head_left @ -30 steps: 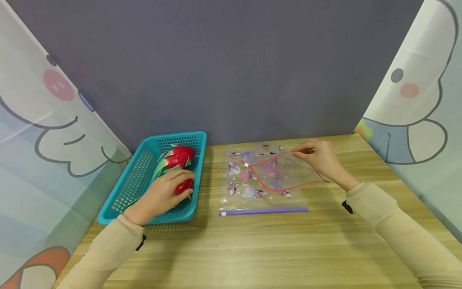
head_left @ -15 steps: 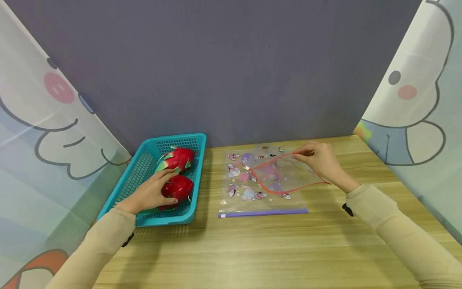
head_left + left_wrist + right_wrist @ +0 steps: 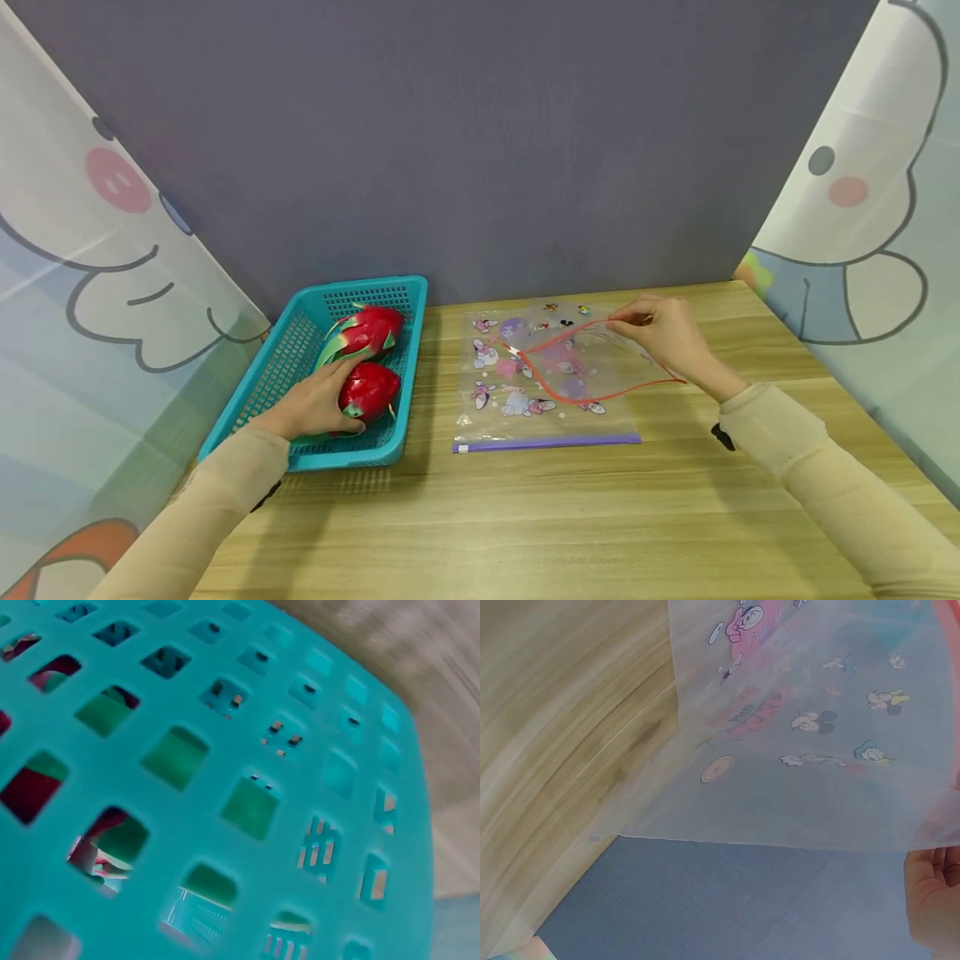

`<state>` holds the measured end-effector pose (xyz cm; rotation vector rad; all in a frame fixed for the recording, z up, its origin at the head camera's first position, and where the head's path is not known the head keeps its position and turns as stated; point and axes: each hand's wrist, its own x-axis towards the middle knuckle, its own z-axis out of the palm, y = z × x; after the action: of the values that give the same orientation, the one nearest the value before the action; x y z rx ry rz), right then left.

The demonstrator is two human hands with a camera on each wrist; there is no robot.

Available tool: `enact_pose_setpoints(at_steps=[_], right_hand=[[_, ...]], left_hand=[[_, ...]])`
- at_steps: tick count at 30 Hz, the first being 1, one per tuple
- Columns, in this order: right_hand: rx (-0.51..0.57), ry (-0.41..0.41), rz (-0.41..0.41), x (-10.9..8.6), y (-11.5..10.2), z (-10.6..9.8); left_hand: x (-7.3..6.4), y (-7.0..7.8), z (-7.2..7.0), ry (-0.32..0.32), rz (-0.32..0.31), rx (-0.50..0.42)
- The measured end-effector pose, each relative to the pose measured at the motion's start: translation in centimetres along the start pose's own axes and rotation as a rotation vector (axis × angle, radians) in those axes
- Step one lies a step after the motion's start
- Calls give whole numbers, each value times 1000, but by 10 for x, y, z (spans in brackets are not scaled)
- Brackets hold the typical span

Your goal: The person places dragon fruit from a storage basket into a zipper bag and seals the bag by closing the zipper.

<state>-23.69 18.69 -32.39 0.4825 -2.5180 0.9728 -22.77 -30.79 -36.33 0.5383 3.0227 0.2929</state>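
In the head view my left hand (image 3: 318, 402) reaches into the blue basket (image 3: 414, 358). Its thumb and fingers are spread around the nearer dragon fruit (image 3: 372, 388), which is red with green scales. A second dragon fruit (image 3: 375, 327) lies just behind it. On the right, my right hand (image 3: 667, 333) pinches the red-edged mouth of a clear zip bag (image 3: 573, 367) and holds it raised and gaping. The bag's printed film (image 3: 817, 795) fills much of the right wrist view. The basket wall (image 3: 292, 780) hides the left hand in the left wrist view.
Under the red-edged bag lies another clear printed bag (image 3: 480, 421) with a purple zip strip (image 3: 555, 442). Everything sits on a wood-grain table (image 3: 525, 525). A grey wall (image 3: 517, 150) rises behind, with cartoon-print panels (image 3: 862, 167) on both sides.
My left hand drew back left and lowered, uncovering the nearer dragon fruit, then closed in around it. The right hand keeps its pinch on the bag's edge, nearly still.
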Motion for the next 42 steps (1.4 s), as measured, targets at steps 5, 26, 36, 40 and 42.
enact_pose_setpoints(at_steps=[5, 26, 36, 40, 42], right_hand=[[8, -11, 6, -1, 1, 2], [15, -26, 16, 1, -1, 4], [10, -30, 11, 1, -5, 3], [19, -37, 16, 1, -5, 2], [25, -37, 18, 0, -5, 1]], left_hand=[[1, -1, 3, 16, -5, 10], [-1, -3, 10, 140, 110, -10], [-3, 1, 10, 161, 113, 16], [-4, 2, 10, 165, 131, 37], [-3, 4, 8, 164, 144, 62]])
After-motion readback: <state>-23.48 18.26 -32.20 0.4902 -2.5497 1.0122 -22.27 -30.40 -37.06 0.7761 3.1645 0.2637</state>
